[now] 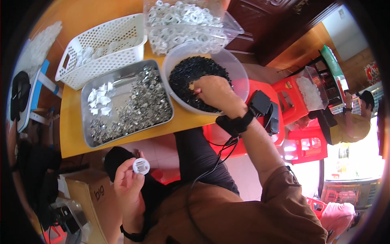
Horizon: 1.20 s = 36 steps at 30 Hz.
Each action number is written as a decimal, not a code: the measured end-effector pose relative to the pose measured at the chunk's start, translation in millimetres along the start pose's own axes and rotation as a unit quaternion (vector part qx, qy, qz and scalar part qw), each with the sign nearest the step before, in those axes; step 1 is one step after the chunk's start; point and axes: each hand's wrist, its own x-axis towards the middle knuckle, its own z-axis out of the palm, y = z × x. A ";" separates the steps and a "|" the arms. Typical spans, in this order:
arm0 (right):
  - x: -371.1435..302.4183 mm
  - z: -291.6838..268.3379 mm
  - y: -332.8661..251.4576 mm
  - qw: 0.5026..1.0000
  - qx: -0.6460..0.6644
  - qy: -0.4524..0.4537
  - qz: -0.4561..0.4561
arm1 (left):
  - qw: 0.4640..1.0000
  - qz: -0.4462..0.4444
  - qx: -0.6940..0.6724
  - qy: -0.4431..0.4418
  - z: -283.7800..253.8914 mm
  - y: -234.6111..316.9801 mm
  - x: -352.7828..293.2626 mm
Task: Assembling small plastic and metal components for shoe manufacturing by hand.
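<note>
My left hand (131, 189) is raised beside the table's near edge, pinching a small round white plastic piece (141, 166) between thumb and fingers. Metal strips show on the piece's face. My right hand (217, 92) reaches into a translucent plastic bowl (240, 71), its fingers bent together among many small black parts (189, 68). Whatever those fingers hold is hidden. Left of the bowl, a metal tray (118, 99) bears a heap of small shiny metal parts (142, 106) and several white plastic pieces (100, 97).
On the yellow table (71, 138), a white perforated basket (107, 61) and a clear bin (235, 31) of whitish rings stand behind the tray and bowl. Red stools (310, 145) are to the right, near another person (353, 126). A cardboard box (87, 195) sits at lower left. Black cables (199, 177) hang from my right wrist.
</note>
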 end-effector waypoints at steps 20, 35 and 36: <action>-94.2 -45.8 -112.8 0.754 0.647 0.084 0.074 | 0.997 0.004 -0.035 -0.065 14.9 3.3 3.3; -97.6 -11.2 -146.0 0.724 0.686 0.020 0.066 | 0.986 0.011 0.156 -0.059 31.7 6.6 5.0; -96.9 -7.3 -148.1 0.744 0.663 0.070 0.040 | 0.986 0.011 0.150 -0.070 31.7 6.2 5.7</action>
